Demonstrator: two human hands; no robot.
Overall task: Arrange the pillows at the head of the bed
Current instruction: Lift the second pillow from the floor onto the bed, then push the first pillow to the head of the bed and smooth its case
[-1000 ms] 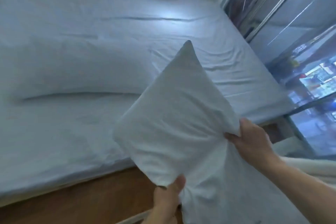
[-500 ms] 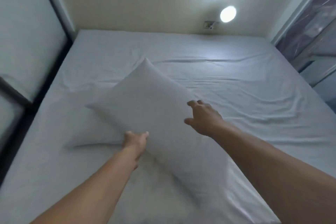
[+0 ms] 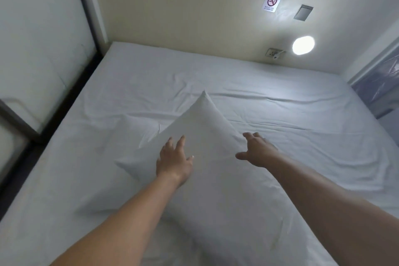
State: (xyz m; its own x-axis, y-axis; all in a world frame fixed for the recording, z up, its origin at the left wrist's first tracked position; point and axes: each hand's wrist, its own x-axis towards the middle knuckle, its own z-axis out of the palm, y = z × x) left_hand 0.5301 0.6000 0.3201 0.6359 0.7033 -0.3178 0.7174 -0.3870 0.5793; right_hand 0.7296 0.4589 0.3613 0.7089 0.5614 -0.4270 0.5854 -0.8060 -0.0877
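Note:
A white pillow lies on the white bed sheet with one corner pointing at the far wall. It rests partly on top of a second white pillow, which shows only to its left. My left hand hovers over the top pillow's left side with fingers spread, holding nothing. My right hand is at the pillow's right edge, fingers apart, also holding nothing. I cannot tell whether either hand touches the pillow.
The bed fills an alcove: a cream wall at the far end with a round lamp, a socket and a no-smoking sign. A panelled partition runs along the left, and a window along the right.
One second ago I held the pillow up in both hands beside the bed. It now lies on the bed over the other pillow, and both hands have let go and opened.

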